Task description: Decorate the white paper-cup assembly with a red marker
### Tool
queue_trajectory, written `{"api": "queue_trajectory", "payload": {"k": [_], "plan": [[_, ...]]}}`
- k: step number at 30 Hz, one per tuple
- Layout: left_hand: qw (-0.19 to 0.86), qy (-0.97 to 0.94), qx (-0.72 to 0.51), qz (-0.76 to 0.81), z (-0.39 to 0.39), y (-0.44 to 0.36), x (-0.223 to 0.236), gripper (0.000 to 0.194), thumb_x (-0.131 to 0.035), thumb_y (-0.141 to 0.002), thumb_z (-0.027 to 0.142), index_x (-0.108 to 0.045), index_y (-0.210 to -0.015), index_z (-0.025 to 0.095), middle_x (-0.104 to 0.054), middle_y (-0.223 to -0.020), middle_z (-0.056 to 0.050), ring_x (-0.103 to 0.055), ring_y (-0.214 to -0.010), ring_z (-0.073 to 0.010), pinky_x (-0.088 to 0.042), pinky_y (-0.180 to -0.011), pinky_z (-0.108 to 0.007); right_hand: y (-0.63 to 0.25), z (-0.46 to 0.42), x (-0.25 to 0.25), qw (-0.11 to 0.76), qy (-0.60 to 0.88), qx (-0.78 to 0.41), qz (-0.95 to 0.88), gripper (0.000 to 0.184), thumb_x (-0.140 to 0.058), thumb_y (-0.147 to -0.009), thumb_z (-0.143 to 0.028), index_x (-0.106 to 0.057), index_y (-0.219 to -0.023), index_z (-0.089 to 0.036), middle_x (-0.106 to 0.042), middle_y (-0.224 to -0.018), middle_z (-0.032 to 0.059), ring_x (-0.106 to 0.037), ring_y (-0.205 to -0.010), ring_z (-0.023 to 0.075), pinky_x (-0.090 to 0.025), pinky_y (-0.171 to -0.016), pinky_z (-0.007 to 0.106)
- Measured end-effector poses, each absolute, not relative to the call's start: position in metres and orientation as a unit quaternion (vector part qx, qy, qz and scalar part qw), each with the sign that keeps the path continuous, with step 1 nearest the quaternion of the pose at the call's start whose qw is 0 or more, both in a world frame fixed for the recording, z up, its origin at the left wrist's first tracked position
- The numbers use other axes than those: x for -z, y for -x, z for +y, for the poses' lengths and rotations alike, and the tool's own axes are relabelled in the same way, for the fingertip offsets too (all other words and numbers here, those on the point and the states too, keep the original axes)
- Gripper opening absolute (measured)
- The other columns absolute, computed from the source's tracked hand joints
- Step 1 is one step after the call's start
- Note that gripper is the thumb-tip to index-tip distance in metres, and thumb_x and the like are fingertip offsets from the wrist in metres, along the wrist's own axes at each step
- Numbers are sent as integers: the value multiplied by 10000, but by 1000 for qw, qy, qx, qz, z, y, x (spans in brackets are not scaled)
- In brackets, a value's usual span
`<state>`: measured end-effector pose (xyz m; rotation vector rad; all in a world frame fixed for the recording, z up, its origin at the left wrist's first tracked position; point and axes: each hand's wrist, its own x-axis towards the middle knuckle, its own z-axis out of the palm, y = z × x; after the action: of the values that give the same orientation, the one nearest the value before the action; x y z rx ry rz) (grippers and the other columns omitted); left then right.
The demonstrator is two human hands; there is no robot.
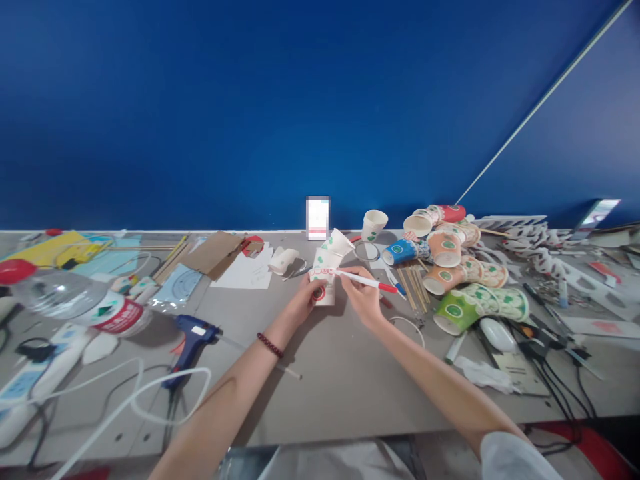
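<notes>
My left hand [306, 298] is wrapped round a small white paper cup [324, 288] that stands on the grey table [345, 373]. A row of red marks runs along the cup's rim. My right hand [364, 298] pinches a white pen with a red cap [365, 281], its tip touching the cup's rim on the right. A dark bead bracelet [270, 345] circles my left wrist. Two more white cups with green spots [334, 248] lie just behind the held cup.
A blue glue gun [193, 339] and white cables lie at left, with a plastic bottle [75, 300] and power strip. Stacks of coloured paper cups [457, 267], wooden sticks [413, 285] and tools crowd the right. Cardboard and paper lie at the back before a blue wall.
</notes>
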<state>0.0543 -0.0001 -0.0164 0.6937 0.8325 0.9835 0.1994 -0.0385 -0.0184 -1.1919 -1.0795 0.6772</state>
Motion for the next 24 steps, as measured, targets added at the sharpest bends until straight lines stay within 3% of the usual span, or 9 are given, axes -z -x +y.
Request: {"api": "queue_trajectory", "payload": {"k": [24], "plan": [[741,-329,-448,377,-2,-53,13,328,-769,-692,152,-656,-1000,168,-736,-929,-49,-669,-841,-177,-531,-782,-312,-201,-38,20,625,540,-275,-492,212,-716,-835,-435,-714,-868,-225,-770,-894,55,-704,-808,225,-576,-732,358]]}}
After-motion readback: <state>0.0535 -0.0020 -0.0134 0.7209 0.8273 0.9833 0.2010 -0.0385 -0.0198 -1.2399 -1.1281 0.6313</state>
